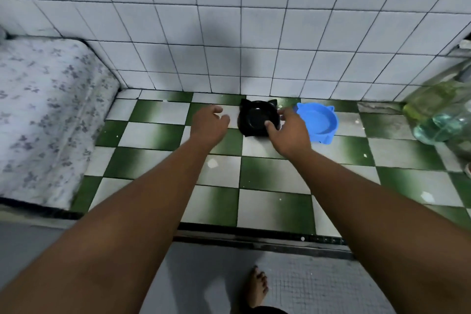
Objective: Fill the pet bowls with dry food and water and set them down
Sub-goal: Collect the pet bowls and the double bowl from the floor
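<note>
Fetching step, likely — the right hand [288, 132] curls its grip round the rim of the black bowl [256, 120] on the floor [267, 176]; the left hand [209, 123] is loose and empty beside it. Next: lift it level.

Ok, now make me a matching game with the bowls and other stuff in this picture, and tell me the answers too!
Things:
1. black bowl
2. blue bowl
3. left hand
4. flowery mattress

Where or how:
A. far left of the view
B. the right hand grips its edge
C. open, holding nothing
D. just right of the black bowl

Pairs: 1-B, 2-D, 3-C, 4-A
</note>
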`<act>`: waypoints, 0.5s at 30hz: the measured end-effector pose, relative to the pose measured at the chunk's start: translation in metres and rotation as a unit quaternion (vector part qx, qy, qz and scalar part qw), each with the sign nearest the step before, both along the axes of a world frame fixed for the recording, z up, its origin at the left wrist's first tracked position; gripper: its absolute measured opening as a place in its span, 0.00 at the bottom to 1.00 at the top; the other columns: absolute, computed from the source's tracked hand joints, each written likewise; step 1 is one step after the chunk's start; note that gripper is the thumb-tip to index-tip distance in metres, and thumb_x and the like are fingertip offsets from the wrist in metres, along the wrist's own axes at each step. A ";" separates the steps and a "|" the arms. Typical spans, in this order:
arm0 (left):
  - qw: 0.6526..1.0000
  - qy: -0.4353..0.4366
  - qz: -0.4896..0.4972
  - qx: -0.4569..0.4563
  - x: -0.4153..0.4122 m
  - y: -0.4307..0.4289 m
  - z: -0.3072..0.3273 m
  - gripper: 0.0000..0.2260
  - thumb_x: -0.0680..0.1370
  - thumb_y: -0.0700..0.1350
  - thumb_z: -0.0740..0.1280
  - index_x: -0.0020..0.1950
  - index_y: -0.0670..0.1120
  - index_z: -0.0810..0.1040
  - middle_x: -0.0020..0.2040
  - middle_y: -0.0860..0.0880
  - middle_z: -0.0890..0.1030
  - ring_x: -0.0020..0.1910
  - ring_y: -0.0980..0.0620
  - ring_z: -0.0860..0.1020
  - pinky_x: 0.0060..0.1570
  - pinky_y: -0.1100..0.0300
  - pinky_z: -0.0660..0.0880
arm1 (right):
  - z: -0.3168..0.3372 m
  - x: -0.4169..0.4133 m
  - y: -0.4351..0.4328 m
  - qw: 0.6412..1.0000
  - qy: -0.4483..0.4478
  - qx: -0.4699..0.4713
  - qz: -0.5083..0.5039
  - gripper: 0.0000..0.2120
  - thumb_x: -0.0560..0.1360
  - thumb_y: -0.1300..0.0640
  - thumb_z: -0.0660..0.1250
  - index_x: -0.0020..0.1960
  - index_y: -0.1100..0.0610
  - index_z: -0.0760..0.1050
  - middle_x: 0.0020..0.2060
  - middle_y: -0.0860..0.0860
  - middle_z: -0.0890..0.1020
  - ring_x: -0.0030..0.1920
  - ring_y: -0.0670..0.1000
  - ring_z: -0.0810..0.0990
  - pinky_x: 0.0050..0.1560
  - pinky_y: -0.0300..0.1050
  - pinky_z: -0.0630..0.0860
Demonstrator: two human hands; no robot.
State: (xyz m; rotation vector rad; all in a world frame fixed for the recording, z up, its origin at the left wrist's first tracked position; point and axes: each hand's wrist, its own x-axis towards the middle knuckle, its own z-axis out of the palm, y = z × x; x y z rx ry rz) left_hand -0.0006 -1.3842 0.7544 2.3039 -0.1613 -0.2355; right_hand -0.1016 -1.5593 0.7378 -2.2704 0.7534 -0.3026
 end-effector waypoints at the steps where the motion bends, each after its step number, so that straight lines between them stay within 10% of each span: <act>1: 1.000 -0.009 0.001 0.001 -0.004 0.013 0.005 0.16 0.80 0.48 0.68 0.67 0.46 0.80 0.56 0.48 0.82 0.53 0.51 0.77 0.55 0.65 0.67 | 0.002 -0.001 0.013 1.000 -0.002 0.004 0.017 0.23 0.76 0.46 0.68 0.67 0.56 0.72 0.60 0.55 0.79 0.60 0.57 0.78 0.61 0.51 0.76; 15: 0.985 -0.058 0.156 -0.054 -0.094 0.334 0.065 0.08 0.78 0.49 0.71 0.56 0.49 0.83 0.47 0.52 0.82 0.47 0.51 0.81 0.46 0.60 0.75 | 0.055 -0.012 0.299 0.962 -0.078 0.009 0.260 0.15 0.76 0.50 0.71 0.59 0.54 0.76 0.53 0.50 0.81 0.46 0.51 0.82 0.50 0.48 0.79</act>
